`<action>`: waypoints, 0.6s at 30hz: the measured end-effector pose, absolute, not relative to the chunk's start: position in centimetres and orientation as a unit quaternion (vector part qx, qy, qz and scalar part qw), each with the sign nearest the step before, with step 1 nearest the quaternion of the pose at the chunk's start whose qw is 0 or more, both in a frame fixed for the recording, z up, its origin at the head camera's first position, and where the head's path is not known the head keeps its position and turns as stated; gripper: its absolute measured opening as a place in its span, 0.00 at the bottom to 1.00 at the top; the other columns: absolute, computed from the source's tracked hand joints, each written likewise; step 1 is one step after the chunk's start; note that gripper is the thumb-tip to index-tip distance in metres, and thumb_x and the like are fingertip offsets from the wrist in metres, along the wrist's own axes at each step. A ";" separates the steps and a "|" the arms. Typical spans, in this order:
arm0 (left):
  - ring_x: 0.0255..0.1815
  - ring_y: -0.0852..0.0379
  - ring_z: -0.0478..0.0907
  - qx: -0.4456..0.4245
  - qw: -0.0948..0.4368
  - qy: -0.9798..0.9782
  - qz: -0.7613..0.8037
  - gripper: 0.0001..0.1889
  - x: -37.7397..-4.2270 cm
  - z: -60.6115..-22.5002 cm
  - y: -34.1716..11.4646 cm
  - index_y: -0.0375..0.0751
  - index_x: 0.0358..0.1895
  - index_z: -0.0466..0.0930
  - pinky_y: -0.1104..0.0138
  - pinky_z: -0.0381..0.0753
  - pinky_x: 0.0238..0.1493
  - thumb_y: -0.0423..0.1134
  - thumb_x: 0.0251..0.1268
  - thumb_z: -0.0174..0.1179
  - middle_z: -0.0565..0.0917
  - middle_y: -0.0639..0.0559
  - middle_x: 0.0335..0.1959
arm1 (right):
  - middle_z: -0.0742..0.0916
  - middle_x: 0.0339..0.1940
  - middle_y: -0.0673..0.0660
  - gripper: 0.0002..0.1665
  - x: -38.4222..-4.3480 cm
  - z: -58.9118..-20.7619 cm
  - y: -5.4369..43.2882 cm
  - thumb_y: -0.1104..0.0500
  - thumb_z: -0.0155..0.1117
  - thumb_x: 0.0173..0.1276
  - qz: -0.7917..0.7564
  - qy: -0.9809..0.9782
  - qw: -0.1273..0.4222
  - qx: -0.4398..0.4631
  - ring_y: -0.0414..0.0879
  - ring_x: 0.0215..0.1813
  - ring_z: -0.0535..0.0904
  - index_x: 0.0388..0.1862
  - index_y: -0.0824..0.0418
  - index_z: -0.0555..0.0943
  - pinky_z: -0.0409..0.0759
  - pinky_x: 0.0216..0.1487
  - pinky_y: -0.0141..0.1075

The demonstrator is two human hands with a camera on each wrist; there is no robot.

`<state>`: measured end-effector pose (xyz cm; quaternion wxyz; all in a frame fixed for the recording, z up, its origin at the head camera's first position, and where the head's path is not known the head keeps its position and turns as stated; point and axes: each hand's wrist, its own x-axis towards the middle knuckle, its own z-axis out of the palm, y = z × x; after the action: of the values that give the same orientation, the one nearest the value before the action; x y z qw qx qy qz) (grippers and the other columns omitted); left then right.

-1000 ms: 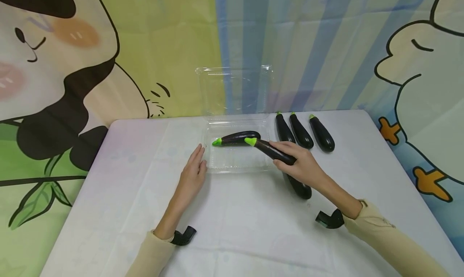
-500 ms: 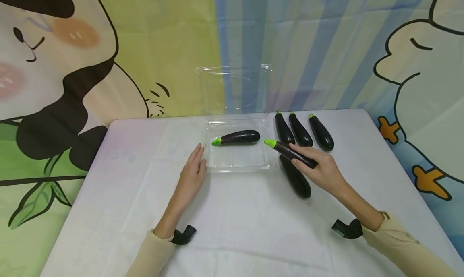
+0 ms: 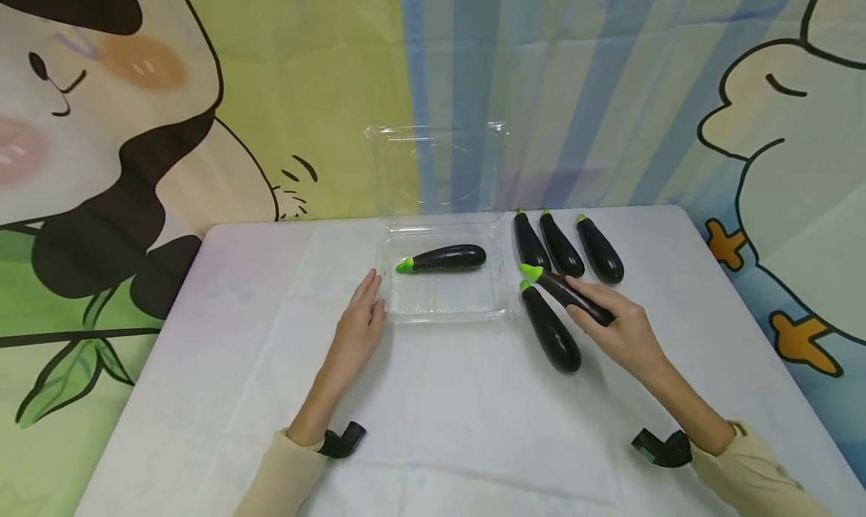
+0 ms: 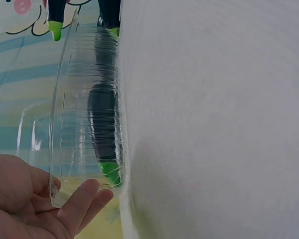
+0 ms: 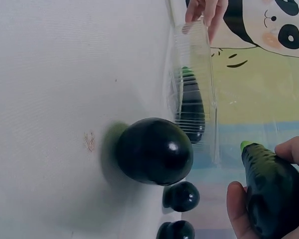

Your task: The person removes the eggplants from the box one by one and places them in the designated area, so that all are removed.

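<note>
My right hand [image 3: 625, 329] grips a dark eggplant [image 3: 575, 297] with a bright green stem end, raised above the table and pointing toward the upper left. Directly below it another eggplant [image 3: 551, 333] lies on the cloth, right of the clear plastic container [image 3: 446, 300]. Inside that container a single eggplant [image 3: 449, 258] lies crosswise, stem to the left. My left hand [image 3: 358, 333] rests against the container's left side, its fingers mostly straight; the left wrist view shows those fingers [image 4: 79, 204] at the container's corner.
Three more eggplants [image 3: 558, 243] lie at the back right of the white-covered table [image 3: 271, 367]. The container's clear lid [image 3: 436, 167] stands raised at the back, against the patterned curtain [image 3: 311, 74].
My right hand has carried its eggplant rightward and toward me, from over the container's right edge to above the eggplants on the right. The left hand stays in place.
</note>
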<state>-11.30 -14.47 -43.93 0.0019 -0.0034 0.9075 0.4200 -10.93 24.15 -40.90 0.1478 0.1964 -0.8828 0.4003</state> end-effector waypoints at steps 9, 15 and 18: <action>0.80 0.48 0.50 -0.004 0.004 0.908 0.419 0.27 -11.4 -44.1 -14.4 0.39 0.76 0.54 0.50 0.56 0.77 0.40 0.78 0.42 0.50 0.52 0.80 | 0.82 0.57 0.69 0.30 -10.7 -41.1 24.8 0.68 0.66 0.63 0.377 -0.897 0.150 0.177 0.20 0.48 0.69 0.65 0.61 0.75 0.70 0.34 0.15; 0.80 0.47 0.50 0.000 0.000 0.910 0.415 0.27 -11.4 -44.1 -14.4 0.38 0.76 0.54 0.49 0.57 0.76 0.40 0.78 0.42 0.51 0.49 0.80 | 0.81 0.57 0.68 0.31 -10.5 -41.1 25.1 0.70 0.64 0.63 0.373 -0.901 0.140 0.169 0.27 0.41 0.69 0.66 0.61 0.75 0.72 0.30 0.19; 0.80 0.48 0.50 -0.001 0.000 0.909 0.418 0.27 -11.4 -44.1 -14.4 0.38 0.76 0.54 0.49 0.56 0.76 0.40 0.78 0.42 0.51 0.50 0.80 | 0.80 0.58 0.68 0.31 -10.3 -41.1 25.2 0.70 0.63 0.63 0.371 -0.905 0.132 0.161 0.29 0.40 0.69 0.67 0.61 0.74 0.73 0.29 0.21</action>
<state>-11.40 -14.40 -44.07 -0.0004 -0.0013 0.9085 0.4178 -10.29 25.20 -41.09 0.1321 0.1607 -0.9050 0.3710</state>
